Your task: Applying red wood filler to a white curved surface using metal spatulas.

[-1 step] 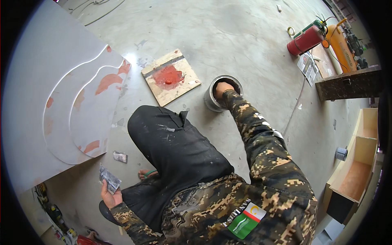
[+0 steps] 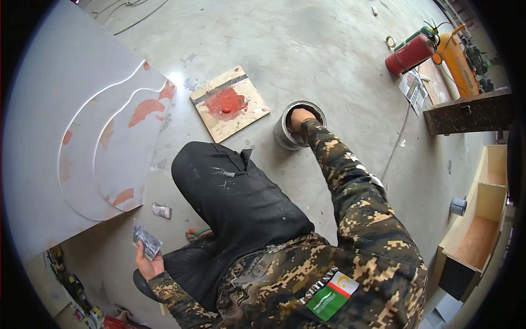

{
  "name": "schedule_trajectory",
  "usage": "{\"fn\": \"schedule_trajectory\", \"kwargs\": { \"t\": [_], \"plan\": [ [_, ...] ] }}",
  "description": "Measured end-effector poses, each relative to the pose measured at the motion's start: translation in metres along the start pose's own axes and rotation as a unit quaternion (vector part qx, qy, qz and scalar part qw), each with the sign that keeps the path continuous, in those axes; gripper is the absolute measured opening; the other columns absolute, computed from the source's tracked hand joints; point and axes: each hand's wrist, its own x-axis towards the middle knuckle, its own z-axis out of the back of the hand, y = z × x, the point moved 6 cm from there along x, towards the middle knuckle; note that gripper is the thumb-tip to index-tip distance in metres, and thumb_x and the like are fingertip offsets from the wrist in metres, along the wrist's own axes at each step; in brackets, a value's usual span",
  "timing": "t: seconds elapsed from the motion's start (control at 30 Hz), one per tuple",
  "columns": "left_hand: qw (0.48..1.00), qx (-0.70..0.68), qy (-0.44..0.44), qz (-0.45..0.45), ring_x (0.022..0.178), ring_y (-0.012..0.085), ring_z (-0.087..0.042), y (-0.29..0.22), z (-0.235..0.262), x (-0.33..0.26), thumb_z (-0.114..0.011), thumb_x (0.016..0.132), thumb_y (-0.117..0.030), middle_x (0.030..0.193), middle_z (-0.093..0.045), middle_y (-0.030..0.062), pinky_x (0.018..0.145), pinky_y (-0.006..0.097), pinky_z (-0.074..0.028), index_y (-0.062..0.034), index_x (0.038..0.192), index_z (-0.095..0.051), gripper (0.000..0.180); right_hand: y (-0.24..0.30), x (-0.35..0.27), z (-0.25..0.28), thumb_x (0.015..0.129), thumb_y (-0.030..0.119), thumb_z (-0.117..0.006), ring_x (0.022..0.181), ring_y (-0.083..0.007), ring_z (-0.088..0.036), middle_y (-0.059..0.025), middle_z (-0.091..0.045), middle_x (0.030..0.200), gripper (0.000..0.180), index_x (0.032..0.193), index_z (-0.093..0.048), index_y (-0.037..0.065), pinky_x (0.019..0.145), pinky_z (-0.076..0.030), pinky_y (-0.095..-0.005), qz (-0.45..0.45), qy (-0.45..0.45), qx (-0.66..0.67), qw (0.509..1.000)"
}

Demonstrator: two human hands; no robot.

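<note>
My right hand (image 2: 301,117) reaches down into an open metal can (image 2: 285,137) on the floor. The can's wall hides its fingers, so whatever they hold is out of sight. At the lower left, my left hand (image 2: 149,266) grips a flat, grey-smeared piece (image 2: 147,239) between thumb and fingers; its exact kind does not show. Left of the can lies a square wooden board (image 2: 235,128) with a patch of red paste (image 2: 226,104) on it. A large pale grey panel (image 2: 38,148) stands on the left, with curved white lines and several red patches.
A small smeared block (image 2: 161,210) lies on the floor by the panel's lower corner. To the far right are a red fire extinguisher (image 2: 411,54), an orange cylinder (image 2: 456,63), a dark beam (image 2: 466,114), an open wooden box (image 2: 476,236) and a grey can (image 2: 458,206).
My right sleeve has shifted slightly to the right, while the hand stays inside the can. The left hand and the piece in it look unmoved.
</note>
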Motion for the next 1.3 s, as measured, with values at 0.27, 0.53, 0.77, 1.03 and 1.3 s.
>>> {"fn": "schedule_trajectory", "kwargs": {
  "t": [0.27,0.53,0.77,1.03,1.3],
  "plan": [
    [0.997,-0.032,0.068,-0.007,0.098,0.0190,-0.069,-0.017,-0.036,0.018,-0.062,0.100,-0.019,0.113,-0.071,0.0044,0.082,0.033,-0.055,-0.0052,0.122,-0.061,0.026,-0.011,-0.057,0.072,0.077,0.011,-0.061,0.098,-0.0398,-0.070,-0.0255,-0.071,0.101,0.029,0.100,-0.076,0.003,0.086,-0.056,-0.0453,0.014,-0.101,0.069,0.992],
    [0.984,0.001,0.178,-0.020,0.113,0.0242,-0.067,-0.058,-0.180,-0.009,-0.055,0.102,-0.018,0.127,-0.067,0.0111,0.097,0.041,-0.057,-0.0027,0.137,-0.053,0.038,0.019,-0.141,0.119,0.082,0.011,-0.063,0.086,-0.0407,-0.068,-0.0224,-0.071,0.094,0.028,0.106,-0.074,0.002,0.076,-0.054,-0.0463,0.120,-0.209,0.198,0.950],
    [0.962,-0.007,0.272,-0.027,0.100,0.0239,-0.072,-0.034,-0.291,-0.018,-0.052,0.103,-0.018,0.120,-0.068,0.0102,0.072,0.042,-0.065,-0.0068,0.139,-0.049,0.038,0.150,-0.246,0.175,0.076,-0.013,-0.067,0.093,-0.0290,-0.068,-0.0134,-0.069,0.105,0.045,0.117,-0.073,0.006,0.078,-0.054,-0.0344,0.387,-0.412,0.341,0.751],
    [0.956,-0.110,0.269,-0.040,0.109,0.0308,-0.069,-0.027,-0.304,-0.048,-0.047,0.104,-0.014,0.128,-0.062,0.0156,0.078,0.047,-0.065,-0.0056,0.142,-0.043,0.039,0.267,-0.283,0.173,0.064,-0.012,-0.065,0.108,-0.0340,-0.057,-0.0123,-0.060,0.115,0.070,0.130,-0.066,0.010,0.092,-0.050,-0.0426,0.600,-0.376,0.286,0.646],
    [0.948,-0.127,0.245,-0.158,0.112,0.0293,-0.067,-0.038,-0.274,-0.054,-0.048,0.104,-0.017,0.129,-0.062,0.0140,0.084,0.047,-0.062,-0.0080,0.143,-0.043,0.039,0.300,-0.289,0.169,0.070,-0.001,-0.065,0.118,-0.0399,-0.053,-0.0117,-0.057,0.120,0.062,0.129,-0.067,0.018,0.095,-0.049,-0.0487,0.606,-0.396,0.167,0.669]
  ]
}}
